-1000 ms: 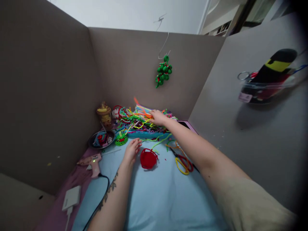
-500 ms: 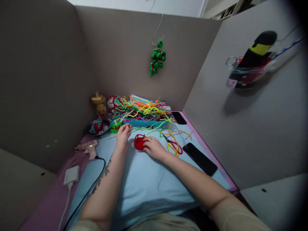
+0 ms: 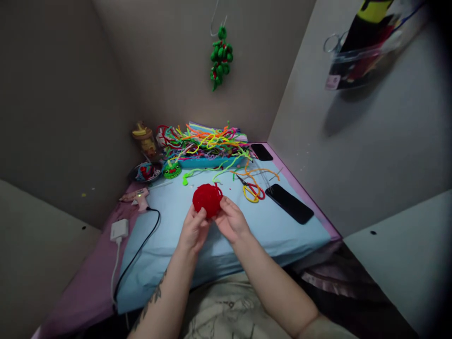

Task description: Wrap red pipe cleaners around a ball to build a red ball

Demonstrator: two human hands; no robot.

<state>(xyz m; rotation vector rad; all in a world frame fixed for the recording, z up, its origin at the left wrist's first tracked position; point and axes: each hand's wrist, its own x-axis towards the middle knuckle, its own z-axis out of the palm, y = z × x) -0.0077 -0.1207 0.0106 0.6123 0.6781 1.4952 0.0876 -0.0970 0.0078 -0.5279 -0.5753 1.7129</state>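
A round red pipe-cleaner ball is held up above the light blue mat, between both hands. My left hand grips its lower left side with the fingers closed on it. My right hand pinches its right side. Behind them lies a heap of many-coloured pipe cleaners on a blue tray. Loose green and orange strands trail from the heap onto the mat.
Red and yellow scissors and a black phone lie right of the hands; a second phone sits by the corner. A pink glue gun with its cable, a white adapter, a dish and a green frog figure are on the left. A green ornament hangs on the wall.
My right hand left the pipe-cleaner heap and came to the red ball. Both hands then lifted it off the mat and drew it closer. The camera tipped down.
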